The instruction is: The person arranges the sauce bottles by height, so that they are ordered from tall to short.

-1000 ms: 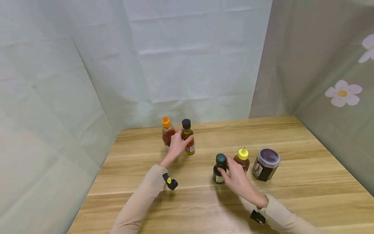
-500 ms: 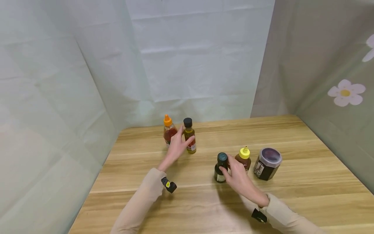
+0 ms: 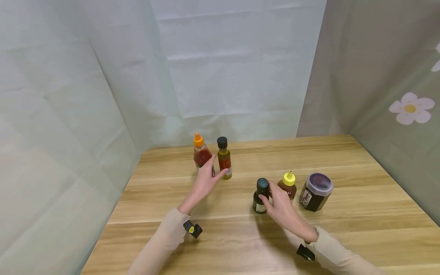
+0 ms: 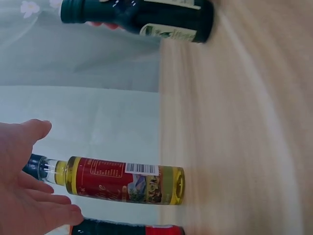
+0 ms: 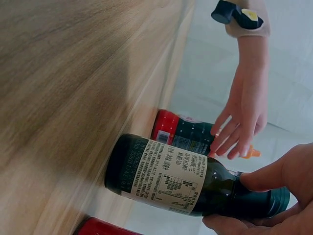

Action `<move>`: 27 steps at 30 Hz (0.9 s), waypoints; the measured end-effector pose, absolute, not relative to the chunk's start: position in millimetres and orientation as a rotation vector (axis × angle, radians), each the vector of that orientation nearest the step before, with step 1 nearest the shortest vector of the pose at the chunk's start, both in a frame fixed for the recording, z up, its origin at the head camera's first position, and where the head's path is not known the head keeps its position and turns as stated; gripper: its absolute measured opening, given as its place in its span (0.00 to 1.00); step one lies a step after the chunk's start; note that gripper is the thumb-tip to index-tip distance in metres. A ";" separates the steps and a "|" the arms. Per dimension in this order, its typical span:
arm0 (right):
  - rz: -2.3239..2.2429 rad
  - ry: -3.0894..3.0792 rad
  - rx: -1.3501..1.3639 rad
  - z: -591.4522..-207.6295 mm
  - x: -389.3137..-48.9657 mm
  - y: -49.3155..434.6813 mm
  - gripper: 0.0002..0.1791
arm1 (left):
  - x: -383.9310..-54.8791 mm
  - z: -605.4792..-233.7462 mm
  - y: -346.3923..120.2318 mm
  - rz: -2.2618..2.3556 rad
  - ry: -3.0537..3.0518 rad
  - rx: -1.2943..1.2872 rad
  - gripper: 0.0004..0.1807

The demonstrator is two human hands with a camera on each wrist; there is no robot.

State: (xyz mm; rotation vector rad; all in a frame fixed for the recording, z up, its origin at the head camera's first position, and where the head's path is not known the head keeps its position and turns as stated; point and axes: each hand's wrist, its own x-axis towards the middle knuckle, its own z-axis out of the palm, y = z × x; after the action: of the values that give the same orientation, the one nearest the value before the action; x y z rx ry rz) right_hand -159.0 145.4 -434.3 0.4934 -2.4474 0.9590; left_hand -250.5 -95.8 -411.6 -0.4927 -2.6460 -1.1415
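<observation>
My left hand (image 3: pixel 203 182) is open, thumb and fingers spread, just in front of the oil bottle (image 3: pixel 225 160), which has a black cap and red label. In the left wrist view a gap shows between thumb and oil bottle (image 4: pixel 120 180). Beside it stands a sauce bottle (image 3: pixel 201 153) with an orange tip, partly hidden by that hand. My right hand (image 3: pixel 282 208) grips the neck of a dark green glass bottle (image 3: pixel 259 204) with thumb and fingers; its pale printed label faces the right wrist view. It stands upright on the table.
Right of the dark bottle stand a brown squeeze bottle (image 3: pixel 288 185) with a yellow nozzle, partly behind my right hand, and a dark jar (image 3: pixel 314 194) with a translucent lid. The wooden table (image 3: pixel 223 244) meets hanging pale cloth (image 3: pixel 240 76) at its back and sides.
My left hand has let go of the oil bottle and drawn back toward me, fingers spread. The oil bottle stays standing. My right hand keeps its grip on the dark bottle; the view shifts slightly.
</observation>
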 end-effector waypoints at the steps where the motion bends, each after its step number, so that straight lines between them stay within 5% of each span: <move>1: 0.960 -2.448 0.492 -434.1 -159.2 145.5 0.19 | -248.9 -412.4 -96.5 -1.127 -2.636 -0.509 0.39; 27: 0.977 -2.469 0.488 -433.9 -159.3 146.1 0.19 | -214.4 -440.3 -68.7 -1.304 -2.818 -0.991 0.35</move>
State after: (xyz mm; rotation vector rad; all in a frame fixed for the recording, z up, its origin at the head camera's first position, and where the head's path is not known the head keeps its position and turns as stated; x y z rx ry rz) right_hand -159.3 146.1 -433.9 0.4877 -2.4692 0.9769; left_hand -214.4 -68.7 -440.3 -0.9907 -2.8176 -1.3040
